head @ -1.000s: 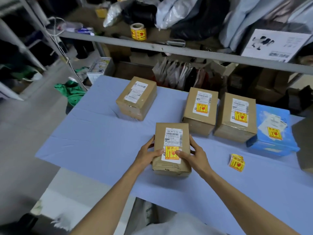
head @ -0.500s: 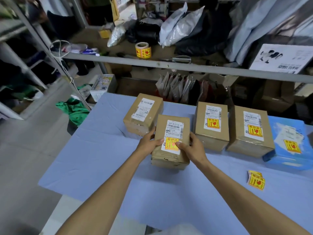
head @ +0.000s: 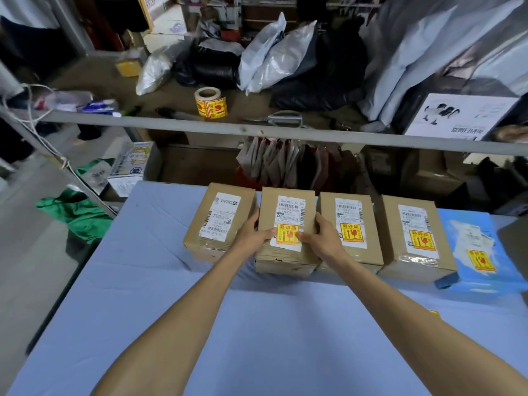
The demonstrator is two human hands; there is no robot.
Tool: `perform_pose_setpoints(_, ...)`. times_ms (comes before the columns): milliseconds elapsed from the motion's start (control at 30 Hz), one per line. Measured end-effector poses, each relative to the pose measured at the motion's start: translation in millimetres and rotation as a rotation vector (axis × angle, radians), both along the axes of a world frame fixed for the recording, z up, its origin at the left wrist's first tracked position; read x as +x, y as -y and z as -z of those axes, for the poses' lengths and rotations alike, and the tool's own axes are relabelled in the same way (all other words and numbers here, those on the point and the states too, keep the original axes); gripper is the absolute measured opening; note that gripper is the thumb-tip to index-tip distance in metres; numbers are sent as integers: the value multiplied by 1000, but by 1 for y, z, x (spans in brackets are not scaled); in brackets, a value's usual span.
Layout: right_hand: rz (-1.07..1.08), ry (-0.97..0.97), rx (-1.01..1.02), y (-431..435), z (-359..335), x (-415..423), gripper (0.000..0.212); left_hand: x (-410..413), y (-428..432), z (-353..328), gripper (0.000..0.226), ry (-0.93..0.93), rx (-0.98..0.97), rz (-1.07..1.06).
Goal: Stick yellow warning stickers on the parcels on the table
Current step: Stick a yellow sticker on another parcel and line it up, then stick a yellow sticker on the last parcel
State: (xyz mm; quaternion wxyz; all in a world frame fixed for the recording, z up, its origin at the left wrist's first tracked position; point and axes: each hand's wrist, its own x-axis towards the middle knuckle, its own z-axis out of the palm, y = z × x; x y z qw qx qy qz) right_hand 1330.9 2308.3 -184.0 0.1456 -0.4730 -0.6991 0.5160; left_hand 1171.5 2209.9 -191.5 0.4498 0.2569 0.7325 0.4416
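Brown parcel [head: 285, 260], hand [head: 255, 233] at each edge

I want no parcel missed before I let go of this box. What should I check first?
1. Sticker on the held box: stuck on its white label, ok.
2. Held box flat on the table: cannot tell.
3. Hands free: left hand and right hand grip its sides, thumbs on the sticker, not ok.
4. Leftmost box: no yellow sticker, not ok.
5. Third box, fourth box, blue parcel: each stickered, ok.
6. Spare stickers: sticker roll stands on the shelf behind, ok.
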Motion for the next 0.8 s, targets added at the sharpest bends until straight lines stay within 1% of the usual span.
perform_pose_setpoints(167,13,161,64,-10,9,-15,40,-6,-15,12,80,18,-31,-12)
perform_pose_setpoints(267,18,220,131,-10,12,-22,37,-6,-19,18,79,35,-49,-17)
perform_pose_setpoints(367,15,257,149,-7,12,-24,38,-6,-23,24,81,43,-62,-27)
perform_pose_setpoints(467,4,286,137,-8,10,-26,43,-7,-24,26,82,36,-78,-34)
perform_pose_setpoints(567,-27,359,109,-8,3,-30,55,-5,-24,23,81,8,-92,-21)
perform_pose_setpoints(633,-59,438,122,-7,-2,-33,61,-5,-25,18,78,-73,-118,-1)
perform_pose_setpoints(700,-111,516,205,-2,-8,-36,51,-6,-23,9,69,-221,-130,32)
perform_pose_setpoints(800,-222,594,379,11,-17,-44,37,-15,-12,-7,49,-532,-105,104)
